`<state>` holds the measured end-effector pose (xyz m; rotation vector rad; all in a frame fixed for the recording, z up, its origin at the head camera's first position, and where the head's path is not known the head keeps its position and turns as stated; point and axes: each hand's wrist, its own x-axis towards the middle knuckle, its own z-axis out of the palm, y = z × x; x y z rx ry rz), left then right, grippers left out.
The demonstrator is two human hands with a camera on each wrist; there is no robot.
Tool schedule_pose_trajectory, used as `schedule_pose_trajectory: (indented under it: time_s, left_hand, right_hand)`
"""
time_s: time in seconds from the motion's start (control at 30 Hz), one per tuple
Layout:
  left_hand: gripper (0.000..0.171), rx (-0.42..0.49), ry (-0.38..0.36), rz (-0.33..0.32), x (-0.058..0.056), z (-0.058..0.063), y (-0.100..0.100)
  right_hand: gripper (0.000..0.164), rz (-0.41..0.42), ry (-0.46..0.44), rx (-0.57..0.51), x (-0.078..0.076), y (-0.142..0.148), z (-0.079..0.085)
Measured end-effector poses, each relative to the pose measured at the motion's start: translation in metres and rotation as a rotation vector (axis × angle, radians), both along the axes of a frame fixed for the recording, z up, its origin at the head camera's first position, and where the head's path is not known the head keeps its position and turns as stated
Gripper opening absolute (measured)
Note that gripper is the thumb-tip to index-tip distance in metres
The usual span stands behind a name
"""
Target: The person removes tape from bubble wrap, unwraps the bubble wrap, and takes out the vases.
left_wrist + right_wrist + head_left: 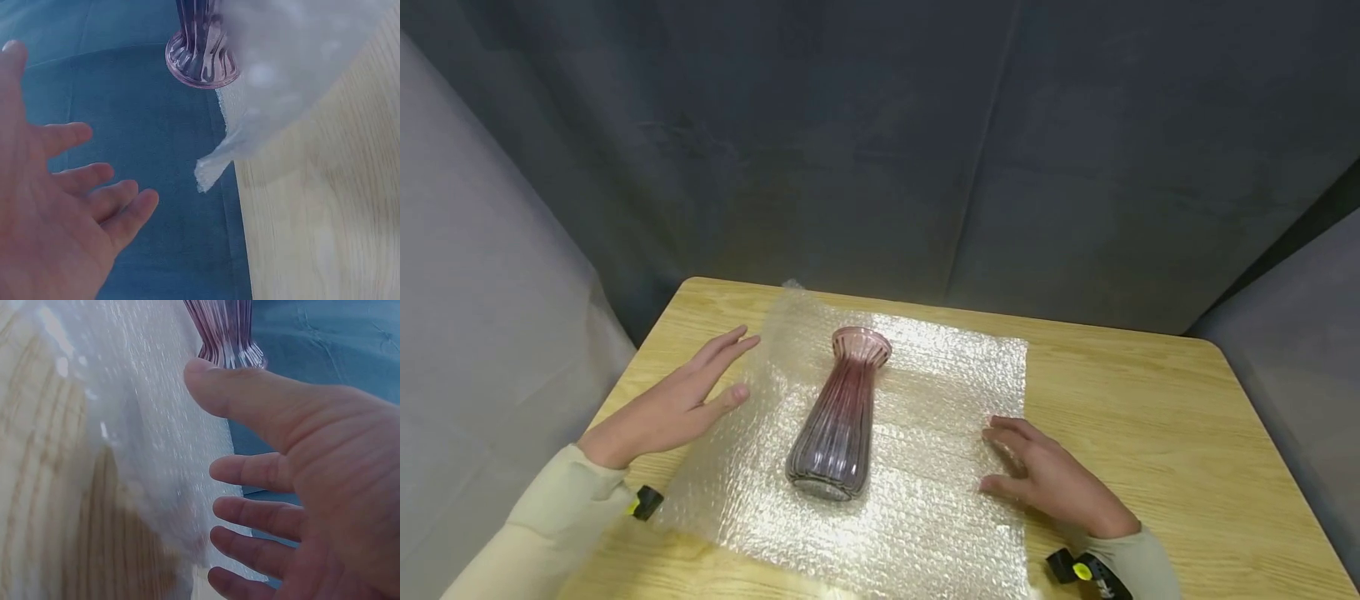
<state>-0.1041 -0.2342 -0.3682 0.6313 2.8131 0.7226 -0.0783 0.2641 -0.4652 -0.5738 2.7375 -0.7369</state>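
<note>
Left hand (673, 408) and right hand (1056, 479) are both held with fingers extended and thumbs apart, and nothing is gripped by either. Between them a ribbed vase (842, 417), pink at the neck and greyer toward the base, is laid on its side on a sheet of bubble wrap (936, 458), left of the sheet's middle, with its flared mouth pointed toward the far edge of the bench (1135, 400). By the left hand the sheet's left edge is overlapped, and by the right hand its right edge; whether either touches the plastic cannot be told. If one side of the sheet were lifted sharply, the vase could be sent rolling, since its body is round and nothing is seen propping it; because of the taper, its path would probably be curved. Should it be knocked over the bench's edge, or its thin-looking rim be struck, chipping seems likely if it is glass. At the far left, the wrap's corner is curled up and could be folded crookedly or snagged by a sleeve (561, 508). Behind the bench a dark curtain (865, 150) is hung.
</note>
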Motion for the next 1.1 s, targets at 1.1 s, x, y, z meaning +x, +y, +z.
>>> schedule_pose_trajectory:
  time_s: [1.1]
  left_hand:
    - [0.073, -0.105, 0.147, 0.029, -0.005, 0.041, 0.033]
  right_hand:
    - [0.075, -0.009, 0.175, 0.077, -0.002, 0.051, 0.034]
